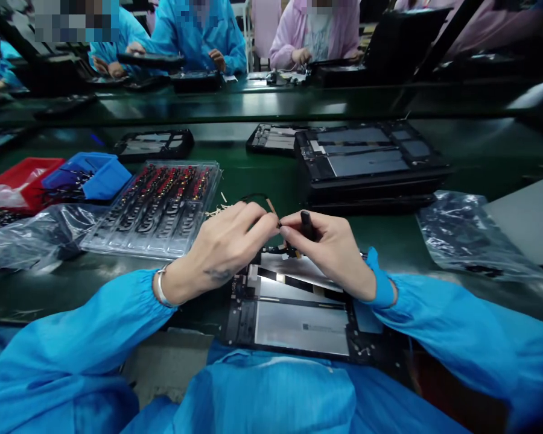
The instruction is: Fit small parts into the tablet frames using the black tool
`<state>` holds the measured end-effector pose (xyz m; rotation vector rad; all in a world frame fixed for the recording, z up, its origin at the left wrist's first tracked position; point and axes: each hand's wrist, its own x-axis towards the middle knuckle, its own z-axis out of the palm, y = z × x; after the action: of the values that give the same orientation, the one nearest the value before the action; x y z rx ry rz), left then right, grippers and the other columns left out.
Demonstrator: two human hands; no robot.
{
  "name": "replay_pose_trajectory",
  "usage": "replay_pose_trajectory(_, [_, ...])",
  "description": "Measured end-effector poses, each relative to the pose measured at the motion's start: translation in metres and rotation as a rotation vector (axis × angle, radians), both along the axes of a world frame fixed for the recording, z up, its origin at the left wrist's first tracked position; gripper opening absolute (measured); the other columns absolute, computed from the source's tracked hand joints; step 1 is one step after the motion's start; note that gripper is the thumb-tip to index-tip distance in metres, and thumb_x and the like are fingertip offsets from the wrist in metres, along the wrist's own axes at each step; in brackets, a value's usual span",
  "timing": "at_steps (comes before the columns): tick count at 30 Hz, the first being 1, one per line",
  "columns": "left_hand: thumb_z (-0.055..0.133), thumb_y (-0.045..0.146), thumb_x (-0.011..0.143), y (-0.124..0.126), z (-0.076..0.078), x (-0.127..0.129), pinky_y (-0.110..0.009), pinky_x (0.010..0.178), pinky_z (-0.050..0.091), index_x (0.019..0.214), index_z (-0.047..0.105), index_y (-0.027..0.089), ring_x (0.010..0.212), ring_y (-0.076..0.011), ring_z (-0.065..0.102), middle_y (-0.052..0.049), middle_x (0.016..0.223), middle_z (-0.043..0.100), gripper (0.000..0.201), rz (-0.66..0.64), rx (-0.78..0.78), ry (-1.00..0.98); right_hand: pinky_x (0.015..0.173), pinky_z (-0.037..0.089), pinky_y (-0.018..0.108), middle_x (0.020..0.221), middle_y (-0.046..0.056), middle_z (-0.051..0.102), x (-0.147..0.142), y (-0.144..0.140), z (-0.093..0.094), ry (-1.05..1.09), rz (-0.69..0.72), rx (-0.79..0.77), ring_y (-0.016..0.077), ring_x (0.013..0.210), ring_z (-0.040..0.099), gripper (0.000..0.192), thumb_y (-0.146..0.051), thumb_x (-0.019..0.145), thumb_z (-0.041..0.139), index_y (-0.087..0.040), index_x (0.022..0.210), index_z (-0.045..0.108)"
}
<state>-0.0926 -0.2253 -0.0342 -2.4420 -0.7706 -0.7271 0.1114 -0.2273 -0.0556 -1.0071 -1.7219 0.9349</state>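
My left hand [228,244] is closed in a pinch on a thin black cable [253,196] that has a copper-coloured strip at one end. Its fingertips meet those of my right hand [335,244] over a tiny dark part. The right hand is also closed, with a black stick-like tool [306,224] standing up between thumb and fingers. Exactly what the fingertips grip is too small to make out. Below both hands lies an opened tablet-like device [303,325], showing silver plates, ribbon cables and a black frame. My hands partly cover its far edge.
At left stand a clear tray [149,208] of small black and red parts, a blue bin [88,175] and a red bin [25,181]. Stacked opened devices [366,157] sit behind my right hand. Plastic bags [470,235] lie at both sides. Co-workers sit across the bench.
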Motion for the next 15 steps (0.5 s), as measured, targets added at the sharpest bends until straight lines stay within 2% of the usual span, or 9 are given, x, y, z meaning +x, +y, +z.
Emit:
replay_pose_trajectory(4, [0.049,0.014,0.103,-0.005,0.004,0.002,-0.028,0.068,0.051,0.099,0.062,0.013,0.08,-0.0169,0.063,-0.006,0.089,0.067,0.014,0.072,-0.023,0.087,0.061,0.042,0.024,0.072,-0.001,0.066,0.001,-0.004,0.001,-0.173,-0.012,0.162,0.01,0.063,0.055,0.014,-0.023,0.093,0.061,-0.018,0.092,0.074])
replay_pose_trajectory(9, [0.044,0.008,0.101,-0.01,0.006,0.004,-0.027,0.061,0.046,0.097,0.063,0.012,0.073,-0.0166,0.06,-0.005,0.082,0.063,0.02,0.066,-0.016,0.16,0.065,0.044,0.023,0.083,0.001,0.074,0.003,-0.003,0.001,-0.236,0.015,0.289,0.0108,0.069,0.062,0.017,-0.012,0.091,0.059,-0.017,0.095,0.074])
replay_pose_trajectory(12, [0.047,0.01,0.1,-0.006,0.007,0.003,-0.027,0.059,0.043,0.088,0.062,0.016,0.069,-0.0154,0.056,-0.002,0.078,0.06,0.019,0.066,-0.031,0.176,0.064,0.043,0.023,0.079,0.0,0.072,0.004,-0.002,0.001,-0.251,0.029,0.276,0.0105,0.068,0.061,0.014,-0.013,0.091,0.06,-0.017,0.093,0.074])
replay_pose_trajectory(15, [0.047,0.016,0.101,0.008,0.007,-0.011,-0.027,0.059,0.039,0.085,0.06,0.017,0.071,-0.0144,0.055,-0.002,0.079,0.059,0.021,0.142,-0.067,0.135,0.06,0.041,0.025,0.072,0.0,0.069,0.004,0.001,0.002,-0.229,-0.002,0.165,0.011,0.063,0.058,0.014,-0.022,0.092,0.063,-0.017,0.088,0.074])
